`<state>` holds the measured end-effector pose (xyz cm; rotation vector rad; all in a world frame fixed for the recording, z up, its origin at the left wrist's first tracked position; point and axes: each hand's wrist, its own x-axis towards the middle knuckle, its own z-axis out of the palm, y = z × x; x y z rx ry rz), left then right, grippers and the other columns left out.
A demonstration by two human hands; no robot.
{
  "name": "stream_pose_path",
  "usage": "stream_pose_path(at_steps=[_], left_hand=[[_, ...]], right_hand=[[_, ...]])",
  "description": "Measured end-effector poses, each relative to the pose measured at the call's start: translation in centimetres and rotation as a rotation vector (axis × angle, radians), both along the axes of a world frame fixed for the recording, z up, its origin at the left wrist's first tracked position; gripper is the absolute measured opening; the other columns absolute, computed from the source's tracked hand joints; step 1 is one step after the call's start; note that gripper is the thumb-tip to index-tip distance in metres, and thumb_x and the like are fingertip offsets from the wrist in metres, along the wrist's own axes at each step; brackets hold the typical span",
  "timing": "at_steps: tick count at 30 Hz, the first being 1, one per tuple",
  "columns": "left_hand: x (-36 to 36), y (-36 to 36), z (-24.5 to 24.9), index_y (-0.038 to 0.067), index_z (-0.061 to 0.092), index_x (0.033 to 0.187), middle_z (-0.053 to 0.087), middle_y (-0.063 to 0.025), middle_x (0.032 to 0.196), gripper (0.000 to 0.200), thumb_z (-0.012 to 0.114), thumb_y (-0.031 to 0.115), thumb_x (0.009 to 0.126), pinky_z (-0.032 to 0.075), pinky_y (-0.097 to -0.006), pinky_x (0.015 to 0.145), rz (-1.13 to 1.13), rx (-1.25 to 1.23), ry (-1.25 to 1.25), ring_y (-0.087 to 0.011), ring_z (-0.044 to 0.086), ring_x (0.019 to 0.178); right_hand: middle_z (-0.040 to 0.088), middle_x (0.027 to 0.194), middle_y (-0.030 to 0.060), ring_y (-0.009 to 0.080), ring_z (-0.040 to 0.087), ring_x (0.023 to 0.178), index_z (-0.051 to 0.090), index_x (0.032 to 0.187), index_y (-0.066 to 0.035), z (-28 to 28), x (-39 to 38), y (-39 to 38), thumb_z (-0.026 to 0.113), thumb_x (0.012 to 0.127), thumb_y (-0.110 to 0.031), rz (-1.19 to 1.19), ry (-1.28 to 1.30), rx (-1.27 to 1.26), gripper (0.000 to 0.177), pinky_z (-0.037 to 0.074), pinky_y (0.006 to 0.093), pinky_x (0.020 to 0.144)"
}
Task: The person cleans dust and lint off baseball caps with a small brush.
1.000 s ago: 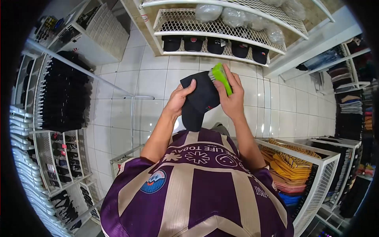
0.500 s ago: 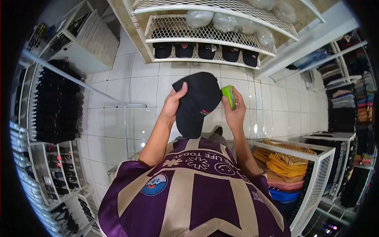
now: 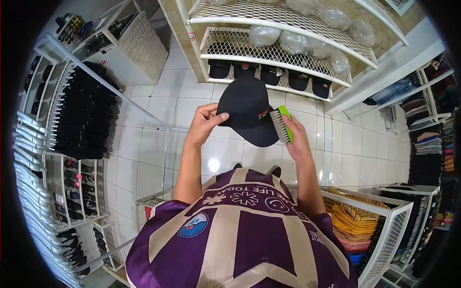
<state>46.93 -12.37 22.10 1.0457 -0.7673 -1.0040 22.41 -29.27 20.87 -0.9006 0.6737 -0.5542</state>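
A black cap (image 3: 244, 103) with small red lettering on its front hangs in the air before my chest, its brim toward the lower right. My left hand (image 3: 205, 126) pinches the cap's left edge between thumb and fingers. In my right hand (image 3: 298, 139) is a green brush (image 3: 282, 125), its pale bristles turned left against or very close to the cap's front and brim; whether they touch is hard to tell.
Ahead stands a white mesh shelf (image 3: 269, 62) with several black caps and plastic-wrapped bundles. Dark garments (image 3: 86, 113) hang on a rack at left. Folded yellow clothes (image 3: 355, 221) fill a rack at lower right. A white counter (image 3: 137, 53) is at upper left.
The cap has been turned, so its brim now points to the lower right. The brush has rotated, showing its bristles toward the cap. The camera view has shifted somewhat.
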Motion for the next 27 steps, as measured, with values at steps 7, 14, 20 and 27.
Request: stream_pose_path(at_steps=[7, 14, 20, 27], left_hand=[[-3.3, -0.2, 0.9, -0.004, 0.067, 0.117, 0.072, -0.0063, 0.108, 0.033, 0.069, 0.023, 0.098, 0.054, -0.0288, 0.087, 0.112, 0.076, 0.041, -0.0114, 0.066, 0.093], [-5.3, -1.1, 0.7, -0.003, 0.067, 0.116, 0.072, -0.006, 0.106, 0.027, 0.064, 0.019, 0.102, 0.055, -0.0286, 0.085, 0.182, 0.046, 0.149, -0.0106, 0.066, 0.092], [-5.5, -0.2, 1.8, -0.004, 0.066, 0.115, 0.071, -0.0043, 0.104, 0.024, 0.064, 0.015, 0.101, 0.053, -0.0262, 0.084, 0.089, 0.219, -0.086, -0.0093, 0.064, 0.092], [-6.7, 0.1, 1.7, -0.003, 0.066, 0.116, 0.071, -0.0022, 0.1, 0.024, 0.065, 0.015, 0.101, 0.053, -0.0253, 0.081, -0.076, 0.204, -0.008, -0.0081, 0.063, 0.089]], right_hand=[[0.07, 0.111, 0.012, 0.0224, 0.063, 0.107, 0.062, 0.133, 0.001, 1.5, 3.3, 1.5, 0.075, 0.092, -0.021, -0.159, 0.259, -0.679, 0.048, 0.047, 0.0299, 0.095], [0.064, 0.111, 0.0183, 0.0336, 0.062, 0.1, 0.056, 0.14, -0.001, 3.6, 5.3, 5.6, 0.079, 0.083, -0.013, -0.238, 0.113, -1.276, 0.062, 0.049, 0.0389, 0.09], [0.065, 0.107, 0.0172, 0.0323, 0.064, 0.1, 0.058, 0.14, -0.004, 2.7, 5.0, -0.7, 0.079, 0.083, -0.014, -0.257, 0.203, -1.062, 0.062, 0.051, 0.0377, 0.088], [0.063, 0.104, 0.0158, 0.0334, 0.062, 0.096, 0.062, 0.135, -0.003, 4.3, 5.6, -0.4, 0.081, 0.082, -0.014, -0.16, 0.335, -1.344, 0.058, 0.05, 0.0402, 0.087]])
